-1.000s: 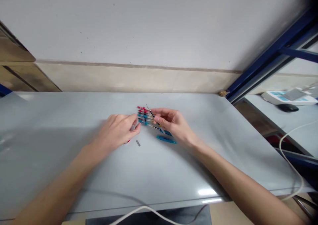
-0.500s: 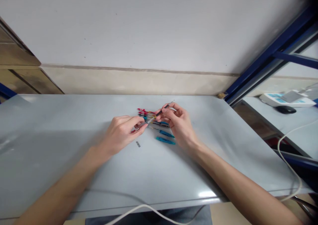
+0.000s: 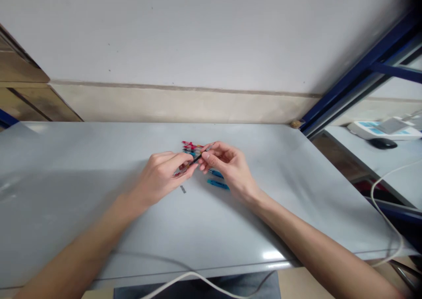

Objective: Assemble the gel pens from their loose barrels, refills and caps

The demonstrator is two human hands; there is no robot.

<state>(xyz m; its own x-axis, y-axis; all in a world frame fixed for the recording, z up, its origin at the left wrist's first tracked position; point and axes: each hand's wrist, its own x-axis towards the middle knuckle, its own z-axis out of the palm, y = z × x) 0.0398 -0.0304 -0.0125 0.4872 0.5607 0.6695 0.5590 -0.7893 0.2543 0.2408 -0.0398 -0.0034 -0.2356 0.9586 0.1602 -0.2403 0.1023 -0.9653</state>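
Observation:
My left hand pinches a slim clear pen barrel, mostly covered by the fingers. My right hand grips a thin pen refill with a dark ink section and a clear end. It slants down to the left, its lower end in line with the barrel between my left fingertips. How deep it sits inside is hidden. Behind the hands lies a group of pens with red, dark and teal parts. Below my right hand rest a blue pen part and another blue piece, partly covered.
A small grey strip lies on the grey table near my left hand. A white cable hangs across the front edge. At the right are a blue frame, a black mouse and a white device.
My right hand has moved left and slightly down, bringing the refill's dark section up to my left fingertips. My left hand has barely moved.

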